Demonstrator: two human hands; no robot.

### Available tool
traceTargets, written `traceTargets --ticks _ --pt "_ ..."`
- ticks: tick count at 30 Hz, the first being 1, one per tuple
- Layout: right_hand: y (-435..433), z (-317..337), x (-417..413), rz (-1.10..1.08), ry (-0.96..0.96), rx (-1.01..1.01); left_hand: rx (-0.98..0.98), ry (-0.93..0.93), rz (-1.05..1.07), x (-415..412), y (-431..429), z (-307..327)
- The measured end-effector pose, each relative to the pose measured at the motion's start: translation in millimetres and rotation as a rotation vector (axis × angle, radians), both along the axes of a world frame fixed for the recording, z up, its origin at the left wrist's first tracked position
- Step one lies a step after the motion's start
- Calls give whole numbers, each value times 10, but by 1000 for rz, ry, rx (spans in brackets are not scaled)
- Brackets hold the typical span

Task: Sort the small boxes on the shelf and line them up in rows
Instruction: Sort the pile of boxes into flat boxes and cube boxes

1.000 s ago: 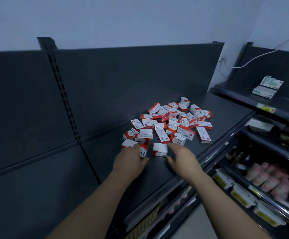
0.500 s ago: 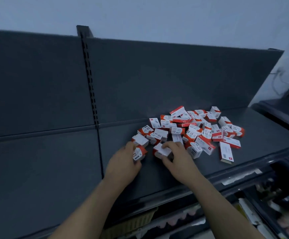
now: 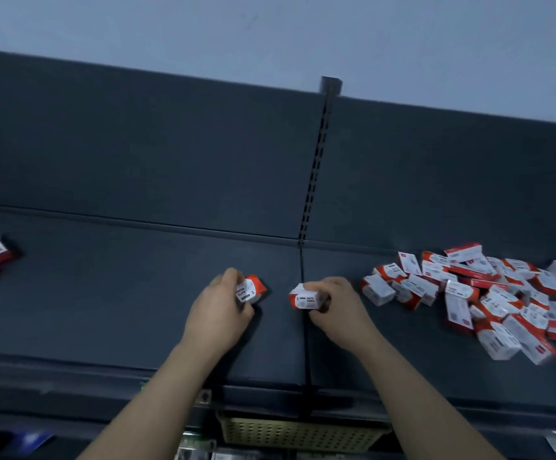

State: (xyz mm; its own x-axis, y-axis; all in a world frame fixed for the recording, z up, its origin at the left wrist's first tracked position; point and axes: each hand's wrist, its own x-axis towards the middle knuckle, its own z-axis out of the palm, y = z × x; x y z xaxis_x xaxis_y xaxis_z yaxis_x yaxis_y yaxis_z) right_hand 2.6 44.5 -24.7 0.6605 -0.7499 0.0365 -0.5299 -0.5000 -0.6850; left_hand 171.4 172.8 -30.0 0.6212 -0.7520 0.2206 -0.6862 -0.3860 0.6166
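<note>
The left hand point(image 3: 218, 313) grips a red-and-white box point(image 3: 251, 289), the right hand point(image 3: 336, 303) a second box point(image 3: 305, 298), seemingly alike; pile point(image 3: 485, 300) at three o'clock.

Left hand point(image 3: 218, 310) gripping box point(image 3: 250, 289), right hand point(image 3: 334, 303) gripping another box point(image 3: 305, 297), pile point(image 3: 476, 293) right

Head camera looks down, close, tilted, at the shelf point(image 3: 137, 327).
</note>
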Motion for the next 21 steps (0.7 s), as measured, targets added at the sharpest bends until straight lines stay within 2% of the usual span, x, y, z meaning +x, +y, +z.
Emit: traceTargets --ticks 4,11,16,21 --pt "148 41 573 67 9 -92 40 -34 42 496 240 36" --pt "372 -13 1380 -39 -5 50 125 -104 -4 1275 385 33" --pt "422 -119 1690 -114 -17 114 178 -75 -48 1554 358 -38" --pt "445 -186 1872 -146 -6 74 218 -86 -71 1690 316 -126"
